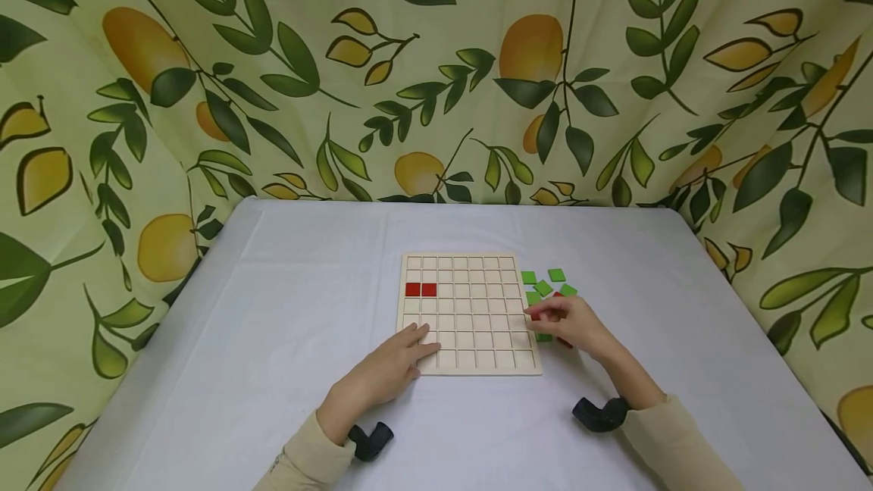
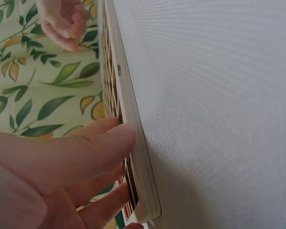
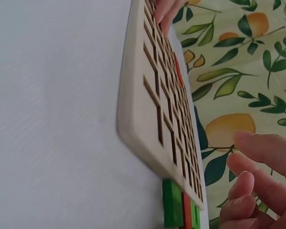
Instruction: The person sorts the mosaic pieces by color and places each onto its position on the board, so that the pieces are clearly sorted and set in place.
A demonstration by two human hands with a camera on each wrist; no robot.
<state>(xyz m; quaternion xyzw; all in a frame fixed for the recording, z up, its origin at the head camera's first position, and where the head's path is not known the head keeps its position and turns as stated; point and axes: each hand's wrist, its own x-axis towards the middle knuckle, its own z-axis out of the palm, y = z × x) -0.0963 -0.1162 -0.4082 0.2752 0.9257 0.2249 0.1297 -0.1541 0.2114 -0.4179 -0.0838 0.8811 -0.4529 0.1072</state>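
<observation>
A pale wooden grid board (image 1: 466, 367) lies on the table, with two red square tiles (image 1: 420, 289) side by side in one row at its left. My left hand (image 1: 382, 370) rests on the board's near left corner, fingers spread over the cells. Its thumb (image 2: 109, 143) lies along the board's edge in the left wrist view. Over the board's right edge is my right hand (image 1: 573, 323), fingers loosely bent above the loose tiles. A red tile (image 1: 535, 317) shows by its fingertips in the head view; in the right wrist view no tile shows between the fingers (image 3: 262, 148).
Several loose green tiles (image 1: 542, 288) and a few red ones lie scattered along the board's right side, partly under my right hand. White cloth (image 1: 307, 271) covers the table. A patterned curtain (image 1: 436, 82) hangs behind it. Each wrist wears a black camera mount (image 1: 600, 415).
</observation>
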